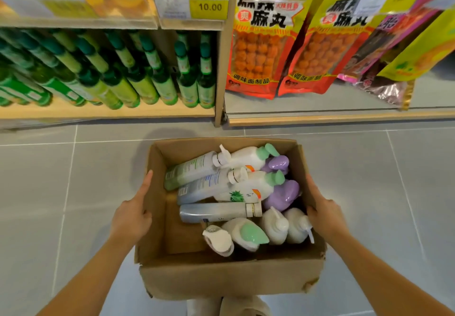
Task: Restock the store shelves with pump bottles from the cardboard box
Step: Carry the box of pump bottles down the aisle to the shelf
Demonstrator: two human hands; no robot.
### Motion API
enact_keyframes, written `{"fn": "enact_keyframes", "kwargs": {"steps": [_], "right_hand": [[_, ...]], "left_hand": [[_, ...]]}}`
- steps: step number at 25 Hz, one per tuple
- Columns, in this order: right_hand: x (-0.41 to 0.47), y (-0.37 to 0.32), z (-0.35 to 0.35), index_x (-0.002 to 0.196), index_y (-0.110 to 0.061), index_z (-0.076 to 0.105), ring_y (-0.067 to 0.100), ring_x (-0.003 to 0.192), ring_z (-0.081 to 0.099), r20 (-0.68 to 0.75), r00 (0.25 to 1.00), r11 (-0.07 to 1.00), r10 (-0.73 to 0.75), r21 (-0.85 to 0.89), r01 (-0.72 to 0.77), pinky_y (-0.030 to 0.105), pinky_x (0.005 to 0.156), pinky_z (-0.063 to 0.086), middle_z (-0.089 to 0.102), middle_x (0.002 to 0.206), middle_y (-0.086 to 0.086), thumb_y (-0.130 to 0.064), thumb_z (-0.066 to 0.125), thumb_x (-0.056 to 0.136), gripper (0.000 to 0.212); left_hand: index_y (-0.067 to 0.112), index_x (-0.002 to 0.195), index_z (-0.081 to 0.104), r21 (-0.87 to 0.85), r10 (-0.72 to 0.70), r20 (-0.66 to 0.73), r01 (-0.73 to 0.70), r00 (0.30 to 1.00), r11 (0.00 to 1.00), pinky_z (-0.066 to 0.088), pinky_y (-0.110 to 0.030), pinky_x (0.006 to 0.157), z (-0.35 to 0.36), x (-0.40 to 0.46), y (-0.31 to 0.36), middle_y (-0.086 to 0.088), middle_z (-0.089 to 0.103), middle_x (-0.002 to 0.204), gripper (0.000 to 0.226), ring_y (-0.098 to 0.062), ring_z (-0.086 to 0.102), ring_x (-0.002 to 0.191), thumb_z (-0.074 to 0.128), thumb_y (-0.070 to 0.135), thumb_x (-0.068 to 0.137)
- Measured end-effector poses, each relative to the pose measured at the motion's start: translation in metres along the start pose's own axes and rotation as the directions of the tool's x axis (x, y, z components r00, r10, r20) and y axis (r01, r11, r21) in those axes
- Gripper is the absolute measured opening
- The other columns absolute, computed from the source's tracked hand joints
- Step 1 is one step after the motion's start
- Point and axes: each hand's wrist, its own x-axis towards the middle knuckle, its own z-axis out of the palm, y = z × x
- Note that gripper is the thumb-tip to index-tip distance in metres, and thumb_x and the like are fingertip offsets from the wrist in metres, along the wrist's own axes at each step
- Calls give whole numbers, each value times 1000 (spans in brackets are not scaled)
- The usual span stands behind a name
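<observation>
An open cardboard box [229,276] is held above the grey floor in front of the shelves. My left hand [133,214] grips its left wall and my right hand [325,214] grips its right wall. Inside lie several pump bottles: long pale ones [216,213] on their sides, white ones with green caps [246,233], purple ones [280,196] and white pump bottles [275,224] near the right wall.
A wooden shelf [105,112] ahead on the left holds rows of green bottles [160,81]. A price tag [194,7] reads 10.00. To the right hang red and yellow snack bags [258,52]. Grey tiled floor [73,180] surrounds the box.
</observation>
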Motion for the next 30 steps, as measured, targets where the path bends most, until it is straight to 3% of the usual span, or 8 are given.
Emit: {"fn": "enact_keyframes", "kwargs": {"steps": [6, 11, 19, 22, 26, 30], "right_hand": [[-6, -37, -20, 146, -42, 2, 25, 64, 48, 64, 995, 993, -80, -86, 85, 32, 62, 42, 61, 83, 15, -7, 44, 86, 81], [-27, -74, -18, 146, -41, 3, 21, 62, 48, 98, 977, 976, -189, -87, 197, 31, 62, 43, 58, 77, 9, -5, 43, 87, 80], [-74, -192, -37, 146, -40, 3, 25, 59, 49, 156, 906, 882, -394, -213, 420, 32, 56, 39, 58, 70, 13, -2, 45, 82, 86], [-98, -247, -28, 147, -36, 8, 31, 63, 52, 174, 889, 853, -424, -254, 457, 32, 56, 38, 63, 76, 20, 0, 47, 82, 84], [-144, -334, 9, 147, -37, 12, 34, 68, 55, 169, 883, 835, -437, -289, 468, 31, 59, 36, 66, 84, 22, 0, 48, 82, 83], [-191, -429, 55, 147, -33, 17, 39, 87, 62, 157, 880, 828, -448, -297, 475, 37, 67, 45, 67, 97, 23, -1, 50, 82, 80]], "left_hand": [[55, 136, -8, -9, -65, 61, 66, 996, 998, 54, -40, 53, -36, -18, -29, -14, 59, 56, 97, -25, 57, 50, 53, 1, 82], [56, 134, -9, -36, -148, 34, 149, 988, 988, 54, -31, 52, -68, -59, -61, -13, 60, 65, 94, -23, 59, 53, 53, 3, 88], [61, 130, -11, -173, -326, 7, 322, 945, 931, 58, -38, 61, -126, -144, -144, -11, 64, 77, 97, -22, 61, 60, 53, 4, 86], [54, 139, -4, -190, -355, -1, 348, 935, 918, 56, -36, 63, -154, -162, -188, -12, 64, 81, 92, -23, 60, 64, 52, 4, 85], [50, 142, -4, -197, -376, 6, 370, 927, 908, 50, -26, 52, -201, -177, -274, -10, 64, 95, 89, -19, 57, 65, 52, 6, 88], [49, 143, -2, -228, -355, 9, 347, 935, 910, 57, -41, 64, -251, -184, -376, -12, 66, 85, 94, -25, 61, 64, 54, 5, 81]]}}
